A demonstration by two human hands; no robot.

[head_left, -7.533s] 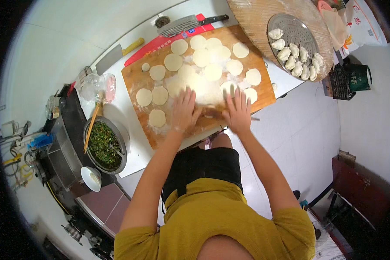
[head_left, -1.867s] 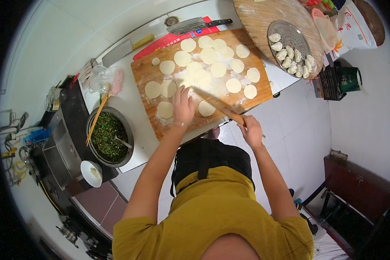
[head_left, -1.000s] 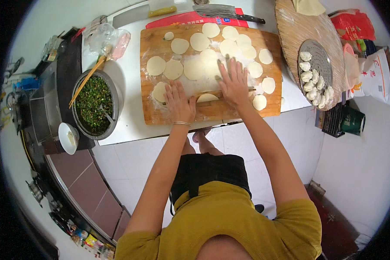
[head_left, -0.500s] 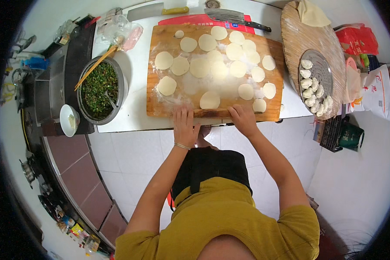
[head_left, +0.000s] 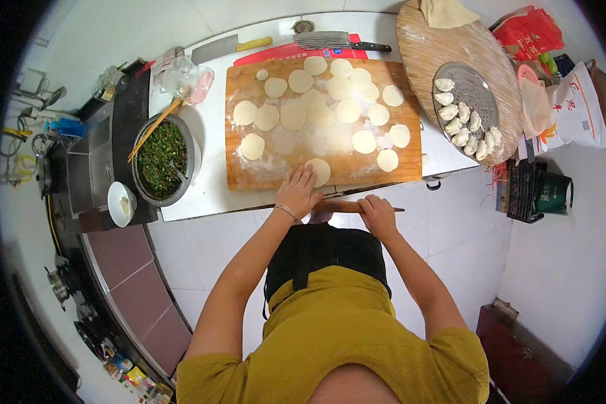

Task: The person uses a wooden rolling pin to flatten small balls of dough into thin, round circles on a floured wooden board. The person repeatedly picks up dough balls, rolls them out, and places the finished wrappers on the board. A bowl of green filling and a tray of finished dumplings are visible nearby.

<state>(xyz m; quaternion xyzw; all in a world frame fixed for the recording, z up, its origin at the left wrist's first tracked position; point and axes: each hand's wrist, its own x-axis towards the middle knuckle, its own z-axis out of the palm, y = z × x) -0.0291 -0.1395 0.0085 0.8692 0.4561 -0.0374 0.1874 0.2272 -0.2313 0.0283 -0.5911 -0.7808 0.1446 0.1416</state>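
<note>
My right hand [head_left: 378,217] is closed around a wooden rolling pin [head_left: 343,207], held level just off the near edge of the floured wooden board [head_left: 262,178]. My left hand [head_left: 299,192] lies on the board's near edge with its fingers stretched out. Its fingertips touch the left side of a round dough wrapper [head_left: 320,173]. The pin's left end reaches close to my left thumb; whether they touch I cannot tell. Several more flat dough rounds, such as one wrapper [head_left: 363,142], are spread over the board, some overlapping in the middle.
Left of the board stands a metal bowl [head_left: 194,158] of chopped green filling with chopsticks [head_left: 153,129] across it, beside a small white bowl [head_left: 122,204]. Behind the board lie a cleaver [head_left: 215,49] and a black-handled knife [head_left: 326,40]. At right, a perforated metal tray [head_left: 464,79] holds several dumplings.
The rolling pin has come off the board toward me in my right hand. My left hand has left the pin and moved onto the wrapper's edge. The whole view has shifted slightly.
</note>
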